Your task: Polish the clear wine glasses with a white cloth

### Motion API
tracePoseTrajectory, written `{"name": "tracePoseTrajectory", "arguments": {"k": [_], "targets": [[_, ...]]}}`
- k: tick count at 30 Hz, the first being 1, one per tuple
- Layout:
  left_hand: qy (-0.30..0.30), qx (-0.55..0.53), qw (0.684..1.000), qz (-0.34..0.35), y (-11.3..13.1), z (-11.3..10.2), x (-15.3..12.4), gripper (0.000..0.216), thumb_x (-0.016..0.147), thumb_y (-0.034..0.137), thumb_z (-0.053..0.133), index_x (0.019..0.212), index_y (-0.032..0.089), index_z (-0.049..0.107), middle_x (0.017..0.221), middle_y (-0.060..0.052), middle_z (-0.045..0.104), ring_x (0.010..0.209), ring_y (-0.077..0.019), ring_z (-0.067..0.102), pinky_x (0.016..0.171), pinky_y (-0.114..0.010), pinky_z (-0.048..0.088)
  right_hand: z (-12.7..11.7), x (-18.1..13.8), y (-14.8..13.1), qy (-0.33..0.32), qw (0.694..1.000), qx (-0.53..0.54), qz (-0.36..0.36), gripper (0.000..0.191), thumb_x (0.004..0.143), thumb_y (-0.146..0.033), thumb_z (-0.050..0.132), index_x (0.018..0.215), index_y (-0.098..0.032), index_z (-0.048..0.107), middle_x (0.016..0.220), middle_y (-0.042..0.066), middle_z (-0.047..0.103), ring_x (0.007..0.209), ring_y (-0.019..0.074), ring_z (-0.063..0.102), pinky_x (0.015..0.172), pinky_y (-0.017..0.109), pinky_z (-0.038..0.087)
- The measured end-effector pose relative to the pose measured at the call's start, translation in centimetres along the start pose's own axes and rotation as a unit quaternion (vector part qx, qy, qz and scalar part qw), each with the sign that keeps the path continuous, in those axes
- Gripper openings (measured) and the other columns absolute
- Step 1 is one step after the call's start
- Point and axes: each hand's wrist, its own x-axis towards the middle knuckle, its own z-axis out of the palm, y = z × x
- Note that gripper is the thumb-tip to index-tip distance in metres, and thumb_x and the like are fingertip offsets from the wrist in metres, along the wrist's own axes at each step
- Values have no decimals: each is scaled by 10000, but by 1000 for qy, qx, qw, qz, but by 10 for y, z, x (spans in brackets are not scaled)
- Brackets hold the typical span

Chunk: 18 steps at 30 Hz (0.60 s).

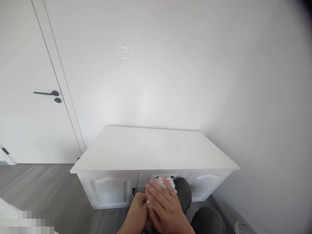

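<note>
The fingers (158, 192) of the right hand (168, 209) lie nearly straight and close together over a white cloth (167, 182) and press it down. The cloth shows at 12 o'clock from the fingertips, in front of the cabinet (109, 190). The left hand (136, 211) is curled at 9 o'clock, touching the right one. Its fingertips are hidden, so I cannot tell if they grip the cloth.

I think the cloth handles best when both hands keep it bunched tight, with no loose corner hanging.

At 12 o'clock the counter (136, 152) carries only some faint marks (174, 144). A dark knee (185, 191) is just beside the hands at 2 o'clock and leaves little room there. A black knob (133, 192) sits at 10 o'clock. The door (24, 130) with its black handle (46, 93) is well apart at 10 o'clock, and the light switch (122, 52) is high at 12 o'clock.
</note>
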Motion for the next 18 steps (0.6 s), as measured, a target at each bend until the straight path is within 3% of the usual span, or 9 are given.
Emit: {"name": "tracePoseTrajectory", "arguments": {"k": [4, 6, 8, 10, 12, 13, 15, 16, 18], "targets": [[-30, 221, 968, 113, 6, -19, -11, 451, 893, 384, 552, 508, 169, 457, 497, 1, 434, 526, -110, 367, 553, -277, 224, -20, 13, 5, -70, 988, 65, 119, 225, 957, -196, 557, 1001, -211, 776, 956, 87, 786, 891, 258, 729, 1008, 472, 565], [-48, 286, 943, 163, 9, -25, -17, 428, 911, 355, 591, 541, 157, 507, 530, 9, 434, 564, -111, 378, 596, -289, 220, -25, 11, 8, -79, 948, 214, 220, 311, 1005, -288, 536, 805, -202, 758, 778, 63, 740, 745, 220, 690, 822, 362, 579], [-73, 262, 948, 164, 10, -26, -19, 481, 921, 422, 622, 535, 161, 500, 516, 18, 400, 544, -106, 365, 583, -285, 212, -24, 6, 9, -30, 846, 428, 317, 433, 1045, -400, 498, 768, -189, 756, 767, 66, 733, 754, 221, 695, 750, 324, 556], [-88, 166, 973, 134, 8, -21, -17, 628, 923, 601, 599, 492, 175, 434, 466, 18, 364, 479, -99, 335, 531, -277, 192, -16, 3, 4, 77, 685, 611, 388, 470, 1040, -490, 489, 826, -178, 767, 855, 93, 753, 813, 247, 723, 755, 348, 575], [-91, 48, 988, 111, 3, -12, -12, 746, 873, 803, 543, 475, 190, 397, 438, 14, 364, 430, -88, 294, 490, -272, 163, -1, 3, -7, 206, 540, 699, 422, 431, 1018, -516, 505, 925, -188, 770, 966, 112, 770, 885, 269, 754, 806, 390, 616], [-88, -2, 990, 106, 1, -7, -10, 778, 832, 873, 531, 479, 192, 398, 438, 13, 374, 426, -83, 281, 486, -266, 158, 8, 4, -13, 276, 497, 701, 430, 400, 1011, -515, 517, 993, -205, 768, 1037, 111, 777, 977, 279, 764, 881, 409, 625], [-72, -67, 991, 94, 0, 3, -6, 796, 761, 933, 559, 512, 190, 418, 450, 16, 398, 442, -77, 271, 491, -253, 172, 25, 5, -25, 355, 468, 673, 449, 418, 1032, -527, 494, 1197, -233, 741, 1258, 108, 749, 1196, 296, 722, 1025, 448, 600], [-61, -86, 991, 86, 1, 6, -5, 786, 751, 929, 583, 539, 187, 434, 458, 19, 412, 455, -78, 281, 498, -246, 193, 32, 5, -30, 372, 477, 656, 451, 464, 1048, -561, 457, 1269, -247, 717, 1325, 103, 724, 1246, 301, 701, 1051, 468, 592], [-24, -109, 991, 71, 7, 9, -6, 734, 768, 877, 640, 612, 175, 492, 502, 18, 471, 491, -92, 350, 520, -235, 264, 44, 2, -37, 368, 531, 623, 442, 566, 1076, -621, 357, 1378, -257, 668, 1365, 109, 704, 1263, 312, 691, 1066, 503, 588]]}}
